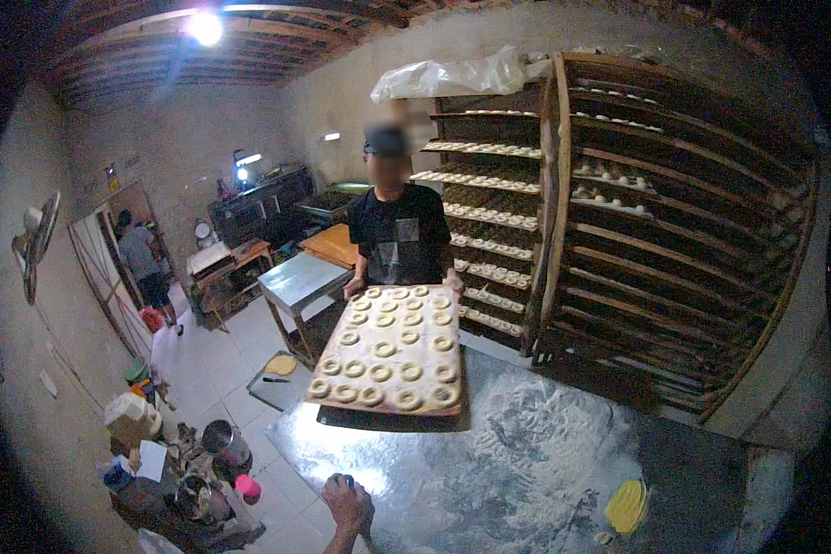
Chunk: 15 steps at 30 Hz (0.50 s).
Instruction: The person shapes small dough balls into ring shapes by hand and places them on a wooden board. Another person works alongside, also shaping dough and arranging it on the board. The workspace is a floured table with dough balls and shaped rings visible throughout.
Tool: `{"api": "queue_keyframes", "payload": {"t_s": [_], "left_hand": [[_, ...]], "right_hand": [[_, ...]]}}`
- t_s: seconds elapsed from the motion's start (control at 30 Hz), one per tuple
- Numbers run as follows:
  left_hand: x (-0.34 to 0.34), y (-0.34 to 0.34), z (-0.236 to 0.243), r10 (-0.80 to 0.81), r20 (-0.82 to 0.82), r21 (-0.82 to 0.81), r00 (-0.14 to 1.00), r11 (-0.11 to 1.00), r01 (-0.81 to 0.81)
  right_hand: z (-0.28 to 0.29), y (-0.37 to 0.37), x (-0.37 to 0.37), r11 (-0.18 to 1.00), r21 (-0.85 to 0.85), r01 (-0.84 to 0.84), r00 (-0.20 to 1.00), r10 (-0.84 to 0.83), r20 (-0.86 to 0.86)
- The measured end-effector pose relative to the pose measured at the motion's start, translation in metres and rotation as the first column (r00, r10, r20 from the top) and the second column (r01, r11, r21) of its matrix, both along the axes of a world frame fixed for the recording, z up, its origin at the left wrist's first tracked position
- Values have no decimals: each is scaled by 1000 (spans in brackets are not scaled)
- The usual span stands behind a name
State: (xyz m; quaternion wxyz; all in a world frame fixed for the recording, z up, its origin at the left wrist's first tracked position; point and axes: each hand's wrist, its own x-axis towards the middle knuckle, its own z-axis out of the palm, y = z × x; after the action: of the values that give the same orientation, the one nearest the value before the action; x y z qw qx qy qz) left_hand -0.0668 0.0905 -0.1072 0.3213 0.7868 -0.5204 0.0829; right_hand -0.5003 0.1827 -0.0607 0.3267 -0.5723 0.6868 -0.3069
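Observation:
At the bottom of the head view, my left hand (343,506) is at the left edge of the floury metal table (517,443), its fingers closed around something dark and small. My right hand (365,517) is behind it, close against it and mostly hidden. Facing me across the table, a co-worker (397,240) in a dark shirt and cap grips a large wooden tray (337,346) at both sides. Ring-shaped dough pieces (383,349) cover the flour-dusted tray. A yellow scraper or sheet (626,506) lies at the table's right.
Wooden racks (550,212) with dough trays stand behind. A side table (295,275), a small board (263,388) with dough and knife, and pots (220,441) are at left. Another person (143,258) stands by the far doorway. A wall fan (37,240) hangs left.

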Motion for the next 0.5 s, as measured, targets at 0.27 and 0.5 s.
{"api": "queue_keyframes", "payload": {"t_s": [0.27,0.5], "left_hand": [[12,29,-4,-63,41,-5,997,998,64],[9,-23,-57,-54,-42,-70,998,996,51]], "right_hand": [[-30,36,-18,991,-70,-118,973,101,-206],[-13,55,-77,926,-235,-296,856,148,-496]]}}
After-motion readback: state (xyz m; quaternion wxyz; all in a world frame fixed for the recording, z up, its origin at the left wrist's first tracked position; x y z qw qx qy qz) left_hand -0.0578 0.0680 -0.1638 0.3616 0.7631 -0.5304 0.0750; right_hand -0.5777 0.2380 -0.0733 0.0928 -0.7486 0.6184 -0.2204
